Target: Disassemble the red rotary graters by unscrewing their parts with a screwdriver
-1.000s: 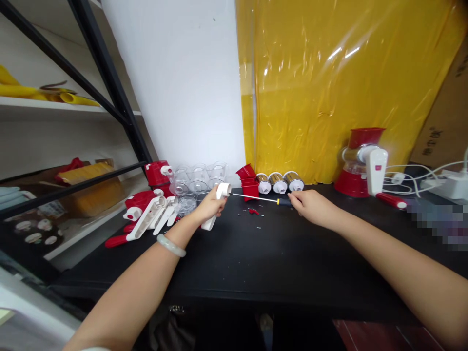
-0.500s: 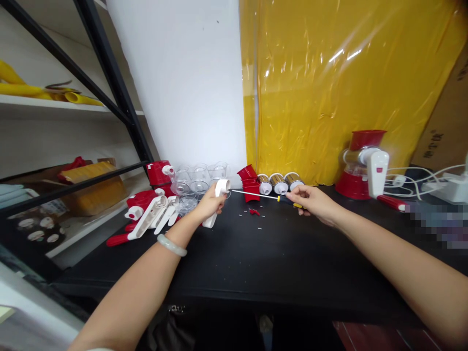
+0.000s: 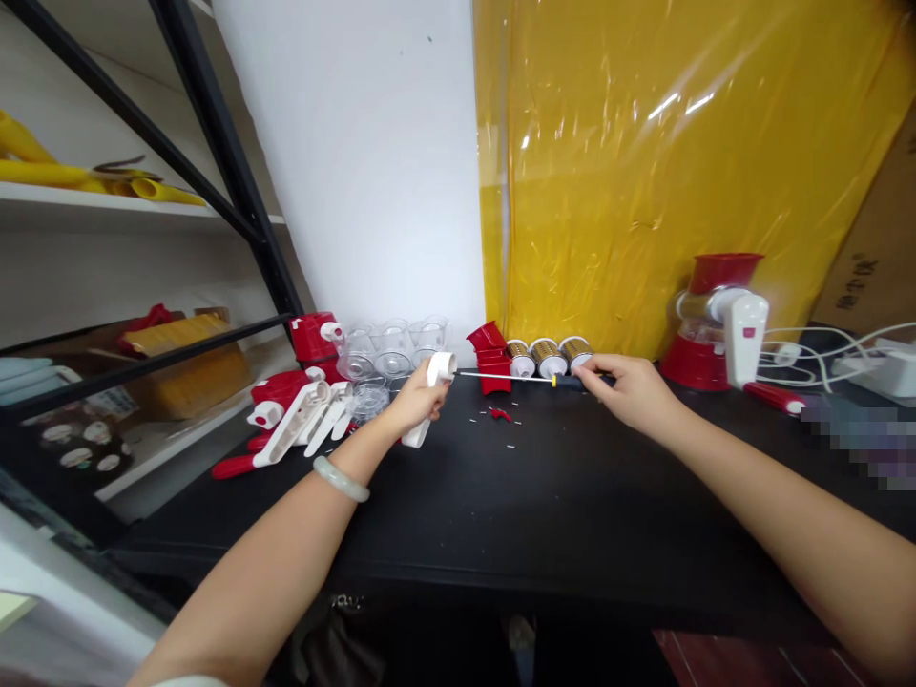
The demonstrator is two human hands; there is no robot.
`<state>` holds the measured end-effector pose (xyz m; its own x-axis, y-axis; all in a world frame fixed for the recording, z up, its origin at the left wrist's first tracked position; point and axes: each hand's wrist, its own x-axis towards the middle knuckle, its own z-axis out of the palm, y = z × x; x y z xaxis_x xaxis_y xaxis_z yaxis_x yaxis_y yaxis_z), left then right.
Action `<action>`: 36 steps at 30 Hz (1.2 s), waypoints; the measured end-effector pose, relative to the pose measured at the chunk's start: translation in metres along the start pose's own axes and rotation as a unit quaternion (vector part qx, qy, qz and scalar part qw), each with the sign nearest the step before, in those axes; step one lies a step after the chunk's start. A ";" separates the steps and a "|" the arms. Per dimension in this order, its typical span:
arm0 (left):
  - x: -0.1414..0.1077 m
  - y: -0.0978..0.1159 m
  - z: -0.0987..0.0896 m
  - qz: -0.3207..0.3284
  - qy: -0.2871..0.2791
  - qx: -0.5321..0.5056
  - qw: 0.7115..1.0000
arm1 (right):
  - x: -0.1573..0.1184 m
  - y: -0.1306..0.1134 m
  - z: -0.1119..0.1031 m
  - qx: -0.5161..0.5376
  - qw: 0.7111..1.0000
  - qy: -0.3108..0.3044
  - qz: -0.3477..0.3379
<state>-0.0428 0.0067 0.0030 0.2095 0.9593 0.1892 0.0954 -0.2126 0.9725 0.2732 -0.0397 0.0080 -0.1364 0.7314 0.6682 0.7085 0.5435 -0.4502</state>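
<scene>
My left hand [image 3: 416, 399] is closed round a smooth white plastic part with a ring-shaped end [image 3: 434, 370], held above the black tabletop [image 3: 501, 525]. I judge it light and stiff, perhaps slippery under twisting, so just below the ring seems the surest hold. My right hand [image 3: 621, 384] has its fingers pinched on the dark handle of a slim metal-shafted screwdriver [image 3: 505, 379], its tip at the ring; whether it is seated I cannot tell. Beyond lies a small red plastic piece [image 3: 502, 414].
</scene>
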 end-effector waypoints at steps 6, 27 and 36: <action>-0.002 0.006 0.004 0.017 0.001 -0.041 0.999 | 0.003 0.009 0.009 0.219 0.962 0.050 0.154; -0.001 0.006 0.001 0.037 0.043 -0.058 0.997 | 0.002 0.011 0.013 0.220 0.963 0.042 0.151; -0.001 0.005 0.003 0.039 0.049 -0.078 0.995 | 0.001 0.004 0.018 0.432 0.874 0.070 0.210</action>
<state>-0.0392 0.0043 0.0069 0.1136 0.9562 0.2698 -0.0710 -0.2631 0.9622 0.2632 -0.0296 -0.0041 0.1386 0.9168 0.3744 -0.1206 0.3909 -0.9125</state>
